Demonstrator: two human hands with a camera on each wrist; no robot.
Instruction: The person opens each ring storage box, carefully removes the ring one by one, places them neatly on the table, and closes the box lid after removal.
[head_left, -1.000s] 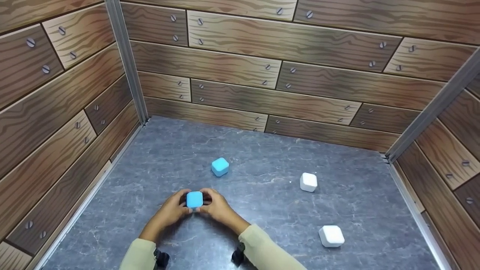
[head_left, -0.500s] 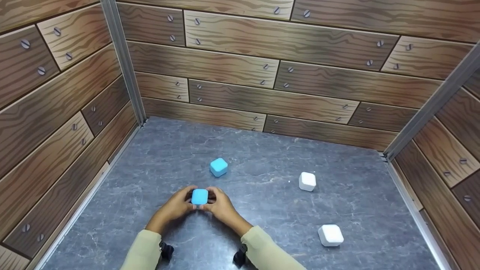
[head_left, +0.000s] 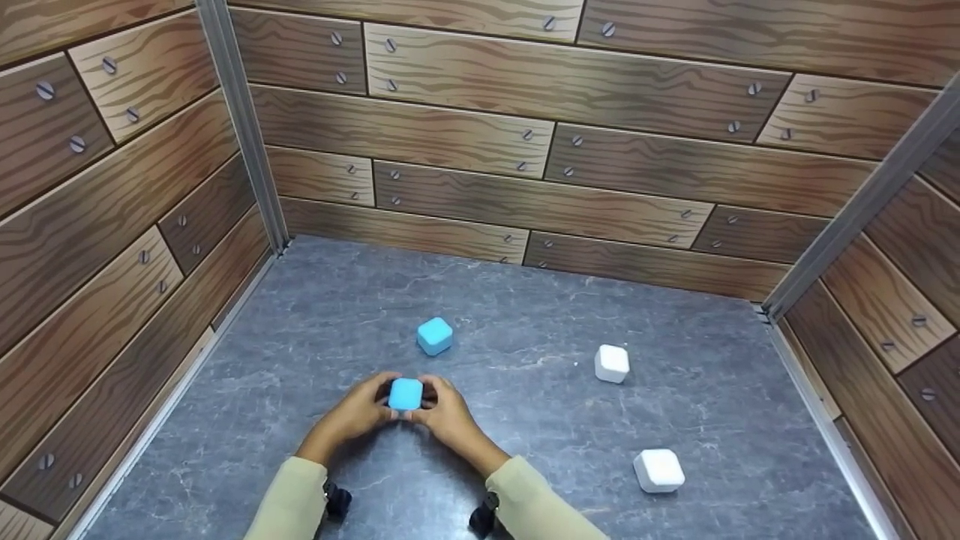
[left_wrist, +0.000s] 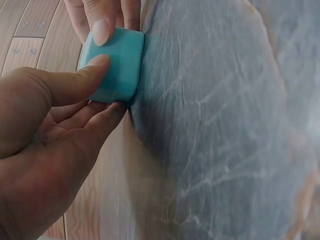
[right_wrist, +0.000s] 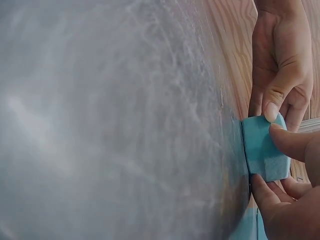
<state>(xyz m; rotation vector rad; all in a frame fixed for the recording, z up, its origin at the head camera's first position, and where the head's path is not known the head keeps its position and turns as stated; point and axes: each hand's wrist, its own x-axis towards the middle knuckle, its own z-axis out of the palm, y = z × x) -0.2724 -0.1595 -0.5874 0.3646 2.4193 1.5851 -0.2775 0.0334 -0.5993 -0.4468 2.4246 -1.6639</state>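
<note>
Both hands hold one light-blue cube with rounded edges (head_left: 406, 394), left of the middle of the dark marbled tabletop in the head view. My left hand (head_left: 356, 412) grips its left side, thumb (left_wrist: 80, 82) on the near face and fingers curled behind. From the right, my right hand (head_left: 450, 412) grips it the same way. The wrist views show the thumbs close together on the near face of the cube (right_wrist: 265, 150), whose underside is right at the tabletop. A second light-blue cube (head_left: 435, 336) sits a little beyond the hands, turned corner-on.
Two white cubes stand apart on the right: one farther back (head_left: 612, 364), the other nearer (head_left: 659, 471). Wood-plank-patterned walls (head_left: 450, 142) enclose the marbled tabletop (head_left: 510, 480) at the back and both sides. Metal posts (head_left: 244, 120) mark the back corners.
Both hands have shifted the gripped blue cube a short way to the right, nearly in front of the other blue cube. The other cubes have stayed put; the head view has shifted slightly.
</note>
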